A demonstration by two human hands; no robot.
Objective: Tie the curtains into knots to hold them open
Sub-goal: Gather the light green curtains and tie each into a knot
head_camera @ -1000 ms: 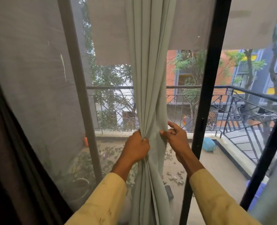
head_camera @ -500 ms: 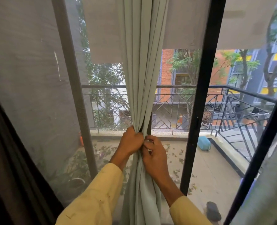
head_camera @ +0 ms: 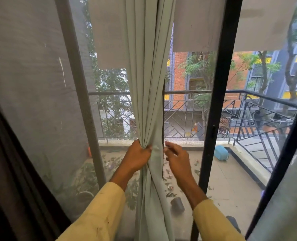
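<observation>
So the curtain point(head_camera: 147, 84) is the big thing here. It's one long pale green panel hanging down the middle of the view, in front of the glass and just left of the black door frame point(head_camera: 220, 84), already bunched into a narrow column of pleats. It looks like soft, floppy cloth with a bit of weight, so I'd guess it slides and unfolds the second you loosen up, but it should bend into a loop easily and nothing about it is fragile. The best place to take it is probably right where it's gathered tightest, with enough length hanging below to wrap around.

Your left hand point(head_camera: 137, 158) is wrapped round the bunch from the left side, fingers curled into the folds, a little below the balcony rail point(head_camera: 187, 92). The pleats pinch in at that grip and flare out again underneath.

Your right hand point(head_camera: 177, 159) is just beside the curtain's right edge, holding nothing, with the fingers loose and spread. It's blurry, so I can't tell if the tips touch the cloth.
</observation>
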